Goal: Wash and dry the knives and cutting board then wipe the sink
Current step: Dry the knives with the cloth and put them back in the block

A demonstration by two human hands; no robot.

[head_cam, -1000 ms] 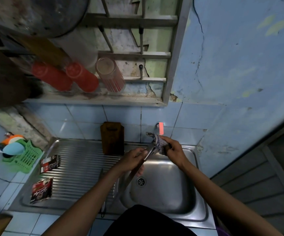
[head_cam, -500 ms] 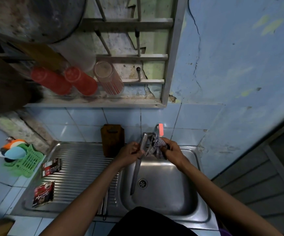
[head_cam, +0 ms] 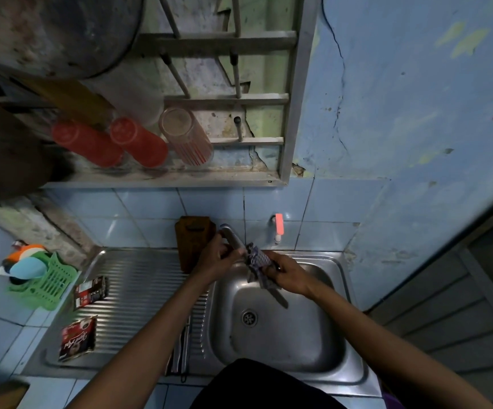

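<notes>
Two bare hands work a long steel knife over the stainless-steel sink basin, the step in hand judged to be drying the blade with a crumpled grey checked cloth. At the handle end the left hand has its fingers curled round the knife's grey handle, which angles up toward the blue tiled wall; the right hand pinches the cloth round the blade, its fingers closed on the fabric, while the bare tip pokes out below, pointing down toward the round drain. Which way the cutting edge faces cannot be told. To do this well, the cloth is best folded over the blunt spine and drawn from handle toward tip, fingers kept off the edge, the handle held firm so the blade does not twist. A dark brown wooden cutting board stands upright against the tiles, just behind the left hand at the back of the ribbed steel draining board; whether it is dry cannot be judged. More utensils, possibly knives, lie dimly at the drainer's front edge. The red-handled tap sits on the wall above the basin, with no water seen running.
</notes>
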